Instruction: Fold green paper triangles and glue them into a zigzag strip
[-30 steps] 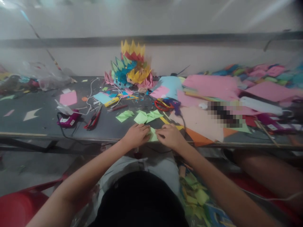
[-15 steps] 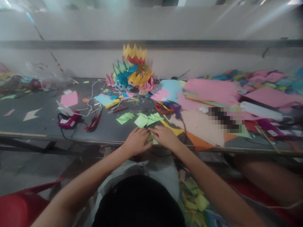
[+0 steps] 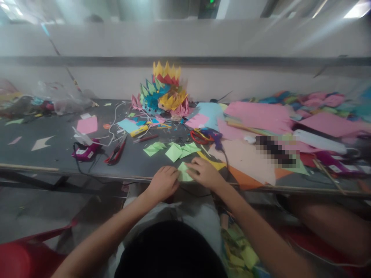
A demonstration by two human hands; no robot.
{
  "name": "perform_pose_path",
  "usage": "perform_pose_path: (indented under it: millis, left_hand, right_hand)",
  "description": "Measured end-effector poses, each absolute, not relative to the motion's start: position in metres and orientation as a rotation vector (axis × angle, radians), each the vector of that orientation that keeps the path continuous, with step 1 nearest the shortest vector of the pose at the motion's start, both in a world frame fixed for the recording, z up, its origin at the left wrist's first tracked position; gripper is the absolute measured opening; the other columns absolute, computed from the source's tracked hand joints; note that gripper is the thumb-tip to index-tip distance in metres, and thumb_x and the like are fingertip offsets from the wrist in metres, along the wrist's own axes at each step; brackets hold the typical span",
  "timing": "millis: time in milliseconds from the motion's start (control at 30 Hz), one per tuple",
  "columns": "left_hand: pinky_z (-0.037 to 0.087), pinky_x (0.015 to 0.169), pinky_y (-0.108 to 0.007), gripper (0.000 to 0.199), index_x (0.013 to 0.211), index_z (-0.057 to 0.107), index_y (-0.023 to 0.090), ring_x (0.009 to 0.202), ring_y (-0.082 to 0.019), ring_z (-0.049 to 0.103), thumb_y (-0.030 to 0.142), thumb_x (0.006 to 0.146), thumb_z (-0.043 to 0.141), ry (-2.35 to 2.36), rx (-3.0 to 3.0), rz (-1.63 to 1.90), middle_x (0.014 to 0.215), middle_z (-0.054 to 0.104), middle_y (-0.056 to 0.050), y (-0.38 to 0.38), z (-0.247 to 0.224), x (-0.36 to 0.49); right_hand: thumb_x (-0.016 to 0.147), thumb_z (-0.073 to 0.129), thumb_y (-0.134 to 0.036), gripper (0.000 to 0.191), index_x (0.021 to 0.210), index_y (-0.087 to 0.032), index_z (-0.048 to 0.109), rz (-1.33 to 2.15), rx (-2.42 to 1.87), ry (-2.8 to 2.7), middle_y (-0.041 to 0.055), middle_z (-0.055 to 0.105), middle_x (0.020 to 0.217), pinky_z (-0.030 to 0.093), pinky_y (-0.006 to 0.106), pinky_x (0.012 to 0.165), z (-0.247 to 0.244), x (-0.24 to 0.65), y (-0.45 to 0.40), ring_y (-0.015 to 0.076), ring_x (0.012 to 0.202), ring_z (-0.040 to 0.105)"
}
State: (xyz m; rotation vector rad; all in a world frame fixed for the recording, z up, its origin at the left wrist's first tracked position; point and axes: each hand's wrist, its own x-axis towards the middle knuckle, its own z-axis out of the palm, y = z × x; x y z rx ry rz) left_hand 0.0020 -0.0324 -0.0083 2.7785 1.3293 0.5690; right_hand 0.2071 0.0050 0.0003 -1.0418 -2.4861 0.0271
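A light green paper piece (image 3: pixel 184 172) lies at the table's front edge between my two hands. My left hand (image 3: pixel 164 181) is closed on its left side, fingers curled over and thumb underneath. From the right, my right hand (image 3: pixel 205 173) grips the same paper, with its fingertips on the upper face and the thumb partly hidden. Just beyond my fingers are folded green paper pieces: one with pointed flaps (image 3: pixel 155 148), a flat diamond (image 3: pixel 174 152) and another pointed one (image 3: pixel 189 149).
Red-handled scissors (image 3: pixel 200 136) and a purple glue gun (image 3: pixel 213 136) lie beyond my right hand. Red pliers (image 3: pixel 116 150) and a magenta device (image 3: pixel 87 150) are on the left. A paper sculpture (image 3: pixel 165 92) stands behind. Pink sheets (image 3: pixel 259 115) cover the right, near another person's leg (image 3: pixel 327 220).
My hands have drawn apart and slightly toward me, uncovering more of the green paper between them. The view has tilted up a little; the things on the table have stayed put.
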Motion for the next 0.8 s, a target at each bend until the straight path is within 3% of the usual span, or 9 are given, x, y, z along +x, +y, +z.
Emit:
perform_pose_path:
  millis: [100,267,433,567,800]
  left_hand:
    - [0.044,0.076,-0.036,0.017,0.089,0.063,0.016,0.086,-0.022,0.054,0.027,0.085,0.05,1.417,2.741,0.586,0.086,0.061,-0.007,-0.032,-0.005,0.015]
    - [0.044,0.076,-0.036,0.031,0.078,0.065,0.017,0.082,-0.02,0.054,0.039,0.088,0.045,1.325,2.672,0.646,0.077,0.06,-0.006,-0.027,0.002,0.022]
    - [0.046,0.08,-0.029,0.016,0.087,0.065,0.018,0.088,-0.016,0.057,0.022,0.087,0.05,1.163,2.487,0.781,0.087,0.063,-0.005,-0.004,-0.003,0.014]
    - [0.047,0.081,-0.027,0.01,0.081,0.068,0.018,0.087,-0.015,0.059,0.022,0.081,0.058,1.101,2.351,0.813,0.09,0.065,-0.004,0.004,-0.011,0.01]
    - [0.048,0.08,-0.029,0.01,0.08,0.071,0.021,0.088,-0.017,0.059,0.028,0.076,0.065,1.11,2.278,0.838,0.091,0.065,-0.004,0.005,-0.018,0.009]
  right_hand:
    - [0.085,0.053,-0.039,0.03,0.099,-0.017,0.067,-0.018,-0.882,-2.497,0.0092,0.061,0.086,0.042,0.033,0.073,-0.004,0.212,-0.006,0.0188,0.079,0.053]
    - [0.089,0.043,-0.02,0.024,0.088,-0.018,0.067,0.032,-0.843,-2.58,0.0077,0.066,0.084,0.04,0.032,0.069,-0.012,0.217,-0.01,0.0174,0.08,0.057]
    - [0.089,0.045,-0.026,0.024,0.09,-0.02,0.068,0.243,-0.869,-2.553,0.0074,0.068,0.091,0.043,0.032,0.074,-0.008,0.224,-0.006,0.0174,0.085,0.06]
    - [0.087,0.049,-0.029,0.021,0.086,-0.02,0.068,0.55,-0.953,-2.399,0.0066,0.069,0.091,0.046,0.031,0.08,-0.001,0.226,-0.006,0.0175,0.087,0.061]
    - [0.078,0.059,-0.034,0.019,0.07,-0.018,0.064,0.782,-1.249,-2.156,0.0034,0.063,0.075,0.046,0.026,0.065,0.006,0.215,0.003,0.0141,0.068,0.059]
